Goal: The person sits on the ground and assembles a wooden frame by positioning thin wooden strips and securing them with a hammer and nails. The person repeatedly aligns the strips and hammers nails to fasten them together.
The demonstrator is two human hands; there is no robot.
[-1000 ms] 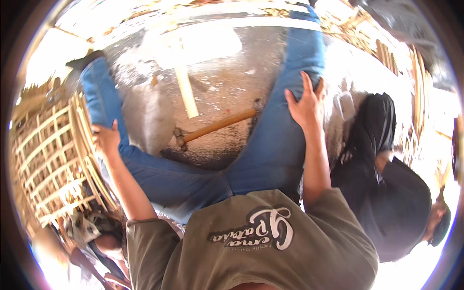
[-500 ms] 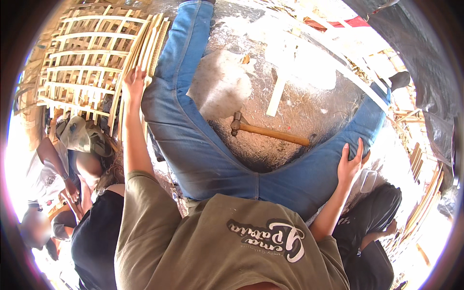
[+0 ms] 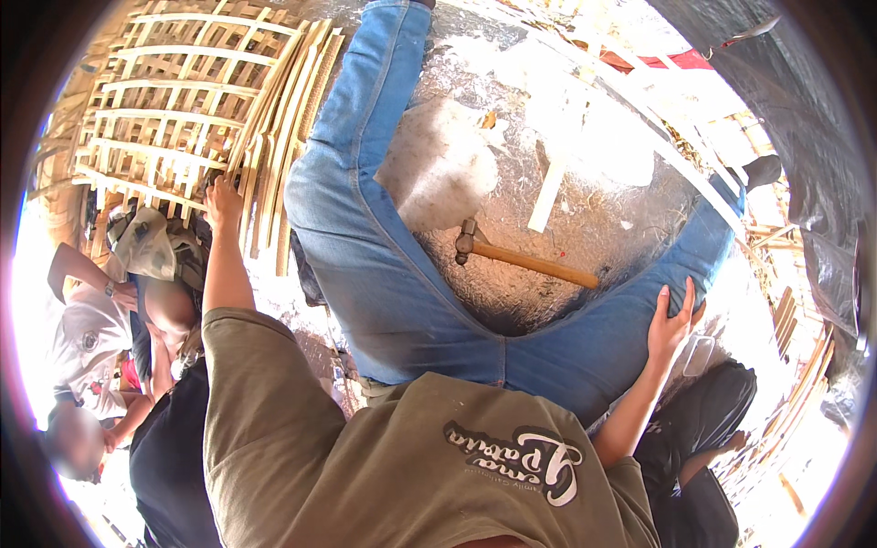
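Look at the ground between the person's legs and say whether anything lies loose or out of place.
A hammer with a wooden handle lies loose on the littered ground, in neither hand. The left hand touches stacked bamboo slats; the right hand rests on the jeans. A pale strip lies askew nearby.

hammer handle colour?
Orange-brown wood on the hammer handle; dark metal head. Head view shows it.

Between knees: ground lay open around the hammer (image 3: 525,260).
Left: stacked bamboo lattice panels (image 3: 174,119) blocked passage.
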